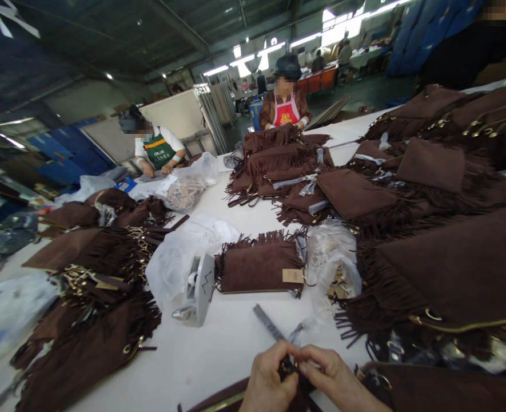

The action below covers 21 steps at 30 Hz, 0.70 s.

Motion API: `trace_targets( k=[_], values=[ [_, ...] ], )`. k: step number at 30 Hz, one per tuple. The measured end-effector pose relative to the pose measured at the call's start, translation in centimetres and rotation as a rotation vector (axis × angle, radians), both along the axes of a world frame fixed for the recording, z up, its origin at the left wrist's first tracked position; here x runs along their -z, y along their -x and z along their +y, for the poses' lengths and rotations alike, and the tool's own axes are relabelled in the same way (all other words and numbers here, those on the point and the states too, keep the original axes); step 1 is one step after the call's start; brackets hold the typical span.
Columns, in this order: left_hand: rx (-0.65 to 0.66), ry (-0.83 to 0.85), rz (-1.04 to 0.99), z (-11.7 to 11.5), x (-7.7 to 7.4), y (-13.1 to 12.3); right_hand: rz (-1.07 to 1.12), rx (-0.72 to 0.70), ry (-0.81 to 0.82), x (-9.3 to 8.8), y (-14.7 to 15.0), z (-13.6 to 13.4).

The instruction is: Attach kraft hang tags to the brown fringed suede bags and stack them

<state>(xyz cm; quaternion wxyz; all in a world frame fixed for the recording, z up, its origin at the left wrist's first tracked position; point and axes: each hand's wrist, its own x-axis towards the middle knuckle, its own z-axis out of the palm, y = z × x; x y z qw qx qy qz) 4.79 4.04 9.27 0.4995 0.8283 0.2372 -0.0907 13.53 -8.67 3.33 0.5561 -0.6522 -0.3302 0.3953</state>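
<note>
My left hand [274, 375] is closed, thumb and fingers pinching a dark strap [269, 322] whose free end, wrapped in clear plastic, points up and left over the white table. Fingertips of my right hand [332, 375] meet the left ones and pinch at the same strap; the exact spot is hidden by the fingers. A loose piece of clear plastic film [296, 332] sticks up just beyond them. Under my hands lies a brown bag with a gold zipper [224, 400], partly cut off by the lower edge. Ahead lies a fringed brown pouch [257, 269] with a tan tag [293, 276].
A white tape dispenser [199, 292] stands left of the pouch, beside a clear plastic bag [171, 263]. Another plastic bag [334, 257] holds tags and cords. Fringed brown bags pile up left [90, 337] and right [458, 263]. Two people [160, 150] [285, 109] work across the table.
</note>
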Motion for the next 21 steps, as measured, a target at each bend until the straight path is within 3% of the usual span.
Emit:
trace_targets(
  k=[5,12,15,18,21],
  values=[
    [-0.017,-0.129,0.034,-0.6,0.3,1.1,-0.308,0.149,0.072,1.3,2.4,-0.9],
    [-0.075,-0.349,0.161,-1.3,-1.0,0.7,-0.823,0.291,-0.177,2.9,4.4,-1.8],
    [0.012,-0.517,0.157,-1.2,-1.8,-0.1,-0.918,0.291,-0.222,3.1,4.2,-2.0],
    [0.162,-0.44,0.226,-0.9,-1.6,-0.8,-0.968,0.263,-0.238,3.2,4.0,-2.1],
    [0.07,-0.232,0.307,-0.6,-0.1,-1.1,-0.99,0.244,-0.217,3.1,3.9,-2.1]
  ],
)
